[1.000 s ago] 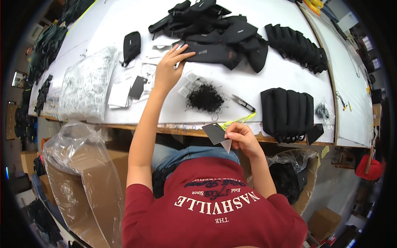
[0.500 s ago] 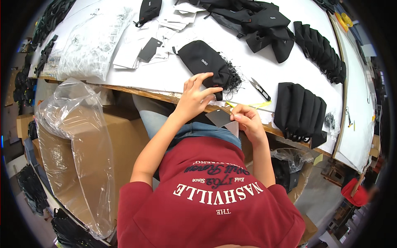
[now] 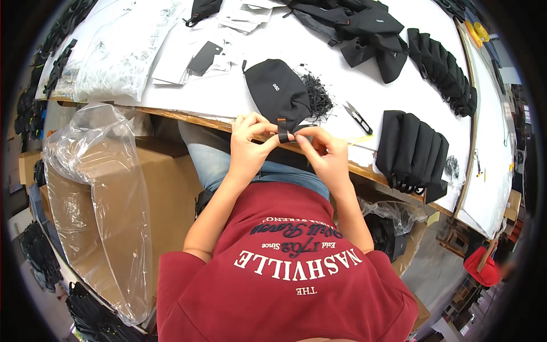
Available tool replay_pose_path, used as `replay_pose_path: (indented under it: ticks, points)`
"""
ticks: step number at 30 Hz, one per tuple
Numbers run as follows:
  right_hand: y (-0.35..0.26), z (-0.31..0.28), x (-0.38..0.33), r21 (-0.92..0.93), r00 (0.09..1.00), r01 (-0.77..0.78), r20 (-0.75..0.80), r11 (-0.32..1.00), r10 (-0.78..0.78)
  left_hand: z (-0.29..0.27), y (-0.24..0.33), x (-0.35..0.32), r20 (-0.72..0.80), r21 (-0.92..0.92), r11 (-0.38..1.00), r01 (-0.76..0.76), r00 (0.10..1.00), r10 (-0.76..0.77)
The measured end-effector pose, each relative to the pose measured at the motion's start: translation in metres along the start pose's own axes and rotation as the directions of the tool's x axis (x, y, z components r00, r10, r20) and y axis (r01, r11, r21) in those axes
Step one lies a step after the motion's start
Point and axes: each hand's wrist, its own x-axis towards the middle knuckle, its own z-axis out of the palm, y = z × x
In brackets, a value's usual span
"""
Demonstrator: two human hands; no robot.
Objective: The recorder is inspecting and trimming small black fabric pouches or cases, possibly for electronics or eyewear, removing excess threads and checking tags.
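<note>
A black fabric pouch [image 3: 273, 85] lies at the table's front edge, its webbing loop [image 3: 282, 130] pointing toward me. My left hand [image 3: 250, 139] pinches this loop between thumb and fingers. Close against it, my right hand [image 3: 325, 149] is closed in a pinch at the loop's right side; what its fingertips hold is too small to tell. A dark card that was in the right hand earlier is out of sight. Beside the pouch sits a tangle of black cords [image 3: 318, 98]. Thread snips [image 3: 359, 118] lie to the right of it.
Folded black pouches stand in a stack [image 3: 411, 151] at right and a row [image 3: 441, 71] behind. Black bags [image 3: 356, 34] are heaped at the back. White sheets with a dark card [image 3: 205, 58] and a clear bag [image 3: 119, 54] lie left. A plastic-lined carton [image 3: 102, 211] stands below left.
My right hand has moved up and left to meet my left hand, and the dark card has gone from view. My left hand has closed on the pouch's loop.
</note>
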Motion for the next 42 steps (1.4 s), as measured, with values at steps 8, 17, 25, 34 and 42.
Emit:
replay_pose_path:
  ticks: [8,17,25,34,42]
  points:
    - [-0.005,0.01,0.002,0.05,0.995,0.041,0.09,0.998,-0.045,-0.007,-0.004,-0.004,0.012,-0.339,0.938,0.067,0.998,-0.067]
    - [-0.002,-0.012,-0.003,0.659,0.979,-0.195,0.178,0.726,0.101,-0.019,0.019,-0.006,0.135,-0.741,0.642,0.198,0.98,-0.146]
    - [0.005,0.0,0.006,0.009,0.987,-0.14,0.08,0.99,0.139,-0.023,0.026,-0.008,0.196,-0.65,0.709,0.273,0.962,-0.191]
    - [0.028,0.004,0.006,0.177,0.882,-0.382,0.363,0.907,0.3,-0.026,0.023,-0.01,0.254,-0.674,0.674,0.302,0.952,-0.172]
    - [0.038,0.02,0.011,0.297,0.871,-0.394,0.423,0.87,0.25,-0.027,0.019,-0.011,0.303,-0.672,0.655,0.345,0.935,-0.183]
